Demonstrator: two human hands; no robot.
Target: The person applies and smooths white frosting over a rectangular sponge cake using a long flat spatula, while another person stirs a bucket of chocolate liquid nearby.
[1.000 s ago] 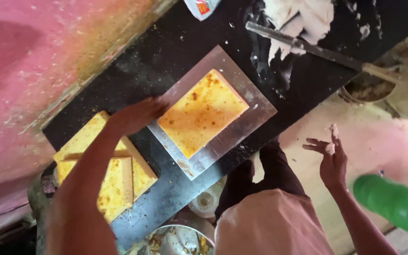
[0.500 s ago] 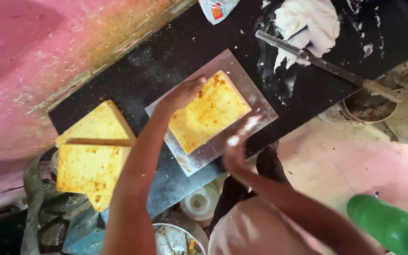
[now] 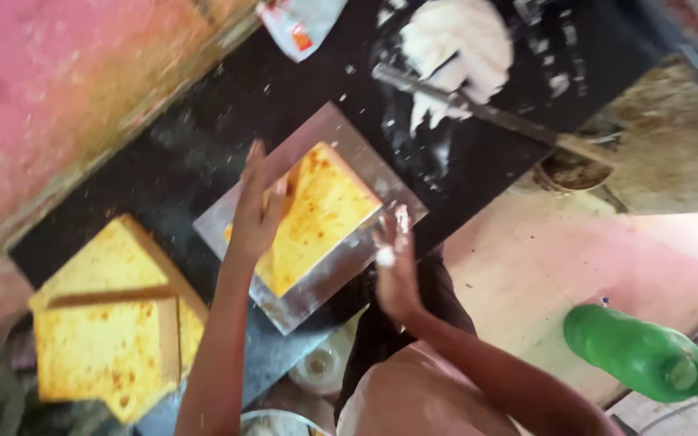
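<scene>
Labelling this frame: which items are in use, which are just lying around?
In use:
left hand on the square sponge cake
silver cake board under it
right hand at the board's edge

Lying about:
stacked sponge slabs
long knife
white cream
green bottle

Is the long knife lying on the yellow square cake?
No, the long knife rests on white cream, apart from the yellow square cake.

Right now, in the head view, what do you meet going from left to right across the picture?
Stacked yellow cake squares → left hand on the cake square that lies on the silver board → right hand, smeared with white → long knife by the white cream → green bottle.
</scene>
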